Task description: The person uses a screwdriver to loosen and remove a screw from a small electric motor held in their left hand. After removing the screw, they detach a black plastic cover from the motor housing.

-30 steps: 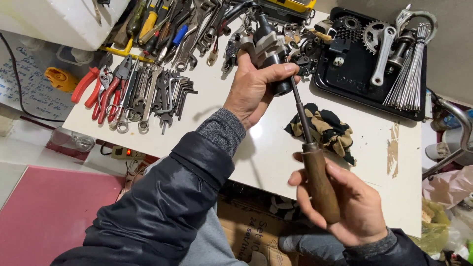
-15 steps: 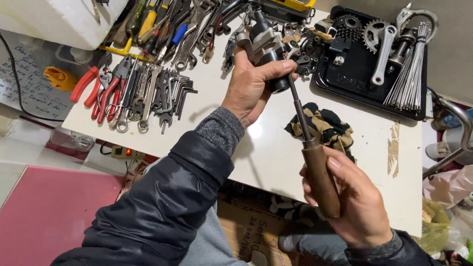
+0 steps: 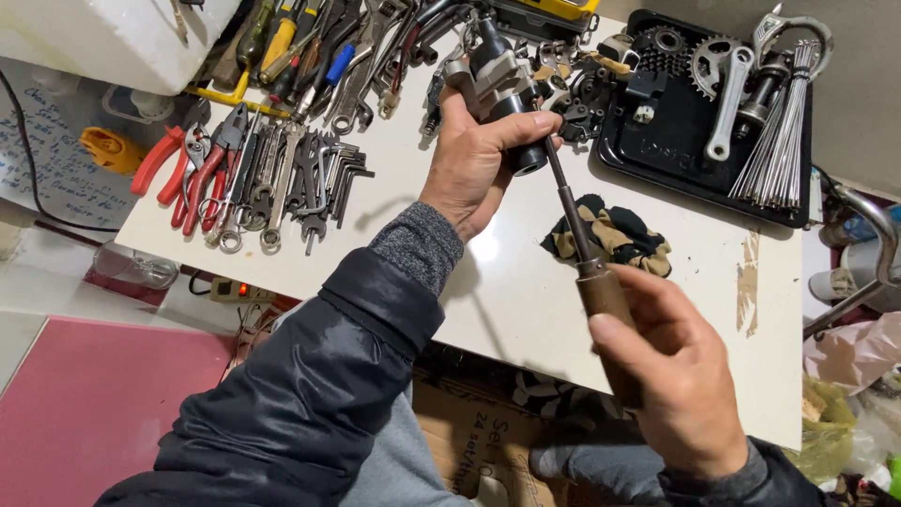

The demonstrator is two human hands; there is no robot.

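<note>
Overhead, both hands work above a white table [image 3: 526, 282]. Left hand [image 3: 479, 160] is clenched around a dark cylindrical part [image 3: 502, 89], thumb across its lower end, holding it just above the tabletop near the tool pile. Right hand [image 3: 680, 376] grips the brown wooden handle [image 3: 610, 314] of a tool, fingers wrapped, thumb lying along the handle. The tool's dark metal shaft [image 3: 566, 202] runs up and left from the handle into the open lower end of the part; how deep it goes cannot be told.

Part sits at the far middle of the table, between the loose tools and the tray. Below the shaft, on the table, lies a crumpled black-and-tan cloth [image 3: 610, 235], not touched by either hand.

Left of the part: red-handled pliers [image 3: 202, 174], a row of wrenches [image 3: 282, 183], hex keys [image 3: 343, 174], and screwdrivers [image 3: 282, 42] heaped at the far edge. Right of it: a black tray [image 3: 676, 155] holding sprockets [image 3: 709, 52], a silver crank arm [image 3: 730, 103] and a bundle of spokes [image 3: 779, 141]. Small dark metal bits [image 3: 587, 94] lie between part and tray.

Dark jacket sleeve [image 3: 300, 394] with grey cuff covers the left arm. Pink mat [image 3: 84, 394] on the floor at left; cardboard box [image 3: 460, 441] under the table edge.
</note>
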